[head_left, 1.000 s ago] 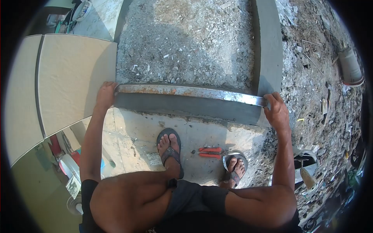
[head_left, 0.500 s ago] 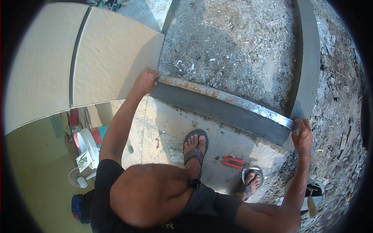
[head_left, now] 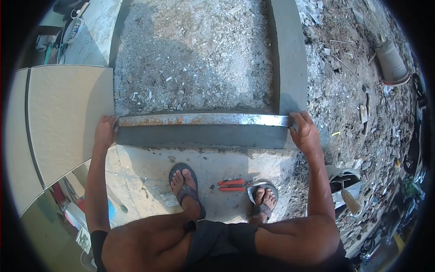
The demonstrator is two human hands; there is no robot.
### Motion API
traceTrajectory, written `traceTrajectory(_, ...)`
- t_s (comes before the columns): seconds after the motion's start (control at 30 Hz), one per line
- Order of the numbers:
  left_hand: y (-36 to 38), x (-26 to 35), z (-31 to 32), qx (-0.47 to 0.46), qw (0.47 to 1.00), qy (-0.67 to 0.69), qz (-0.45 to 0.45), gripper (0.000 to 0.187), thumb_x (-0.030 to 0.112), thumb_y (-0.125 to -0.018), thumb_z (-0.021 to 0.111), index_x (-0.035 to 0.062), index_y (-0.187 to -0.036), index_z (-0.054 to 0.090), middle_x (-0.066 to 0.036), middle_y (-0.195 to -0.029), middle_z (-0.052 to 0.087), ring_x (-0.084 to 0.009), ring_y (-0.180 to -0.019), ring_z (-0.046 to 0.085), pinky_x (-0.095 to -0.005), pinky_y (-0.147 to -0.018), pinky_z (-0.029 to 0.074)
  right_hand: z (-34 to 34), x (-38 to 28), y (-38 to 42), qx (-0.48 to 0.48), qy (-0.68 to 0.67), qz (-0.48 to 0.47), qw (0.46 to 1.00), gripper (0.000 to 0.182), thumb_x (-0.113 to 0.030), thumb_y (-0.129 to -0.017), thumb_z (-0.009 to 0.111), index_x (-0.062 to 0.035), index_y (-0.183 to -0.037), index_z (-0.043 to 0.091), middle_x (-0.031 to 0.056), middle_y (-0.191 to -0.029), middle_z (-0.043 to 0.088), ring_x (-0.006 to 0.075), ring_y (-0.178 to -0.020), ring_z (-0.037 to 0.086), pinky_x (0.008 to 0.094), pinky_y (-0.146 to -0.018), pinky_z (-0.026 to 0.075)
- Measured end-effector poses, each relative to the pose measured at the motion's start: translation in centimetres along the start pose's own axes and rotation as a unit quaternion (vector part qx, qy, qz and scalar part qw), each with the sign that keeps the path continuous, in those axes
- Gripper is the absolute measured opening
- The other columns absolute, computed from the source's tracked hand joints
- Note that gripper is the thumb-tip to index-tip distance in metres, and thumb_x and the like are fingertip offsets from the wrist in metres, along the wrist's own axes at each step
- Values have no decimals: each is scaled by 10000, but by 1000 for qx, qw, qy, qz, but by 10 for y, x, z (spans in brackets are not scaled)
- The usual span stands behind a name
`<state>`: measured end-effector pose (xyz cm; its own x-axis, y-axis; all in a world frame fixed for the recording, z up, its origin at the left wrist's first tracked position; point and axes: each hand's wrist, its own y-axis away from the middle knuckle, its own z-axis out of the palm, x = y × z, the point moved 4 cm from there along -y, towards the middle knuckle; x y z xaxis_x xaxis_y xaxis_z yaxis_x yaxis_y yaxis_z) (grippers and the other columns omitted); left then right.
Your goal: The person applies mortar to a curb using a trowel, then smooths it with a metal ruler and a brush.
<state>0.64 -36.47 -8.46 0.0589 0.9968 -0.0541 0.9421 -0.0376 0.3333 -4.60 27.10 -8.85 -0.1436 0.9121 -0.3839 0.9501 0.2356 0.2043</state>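
Beyond both hands spreads a rubble bed point(head_left: 195, 59), bordered right by a smooth cement ledge point(head_left: 292, 59). Left of the left hand, and touching it, stands a beige tiled surface point(head_left: 68, 113). Between the hands, a long metal bar point(head_left: 204, 119) lies along the top of the grey cement curb point(head_left: 204, 137). The left hand point(head_left: 105, 131) pinches the bar's left end; the right hand point(head_left: 305, 131) grips its right end between thumb and fingers. Nearer the body than the hands, red-handled pliers point(head_left: 232, 184) lie on the floor point(head_left: 217, 163) between two sandalled feet.
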Motion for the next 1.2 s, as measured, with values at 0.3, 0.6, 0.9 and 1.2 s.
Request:
traceTrajectory(0.3,-1,4,-3,-10,1000,5,-15,410,26,-711,719,30,-1119,673,-114,-1128,672,-310,-1082,570,-382,-975,476,5,3,-1,16,-7,-35,999,432,1,-748,703,-60,-1161,592,157,-1079,609,379,-981,620,442,-839,529)
traceTrajectory(0.6,1,5,-5,-16,1000,-8,-16,418,51,-718,721,25,-1132,671,-111,-1143,677,-291,-1102,571,-365,-1010,461,9,7,-2,51,-19,-94,994,473,99,-714,711,-40,-1146,579,146,-986,596,320,-767,612,398,-689,512)
traceTrajectory(0.9,24,9,-12,100,993,8,-69,408,-4,-741,674,-10,-1148,649,-166,-1134,653,-331,-1100,571,-390,-996,461,8,5,-4,-1,-28,-39,999,463,94,-731,682,-18,-1164,560,175,-1006,584,380,-871,617,449,-761,506)
traceTrajectory(1.2,13,3,1,1,993,6,-117,348,10,-787,615,15,-1133,652,-191,-1109,646,-359,-1048,622,-439,-919,506,11,9,-3,6,-35,-52,998,447,89,-749,675,-20,-1168,563,170,-998,587,342,-801,614,422,-719,510)
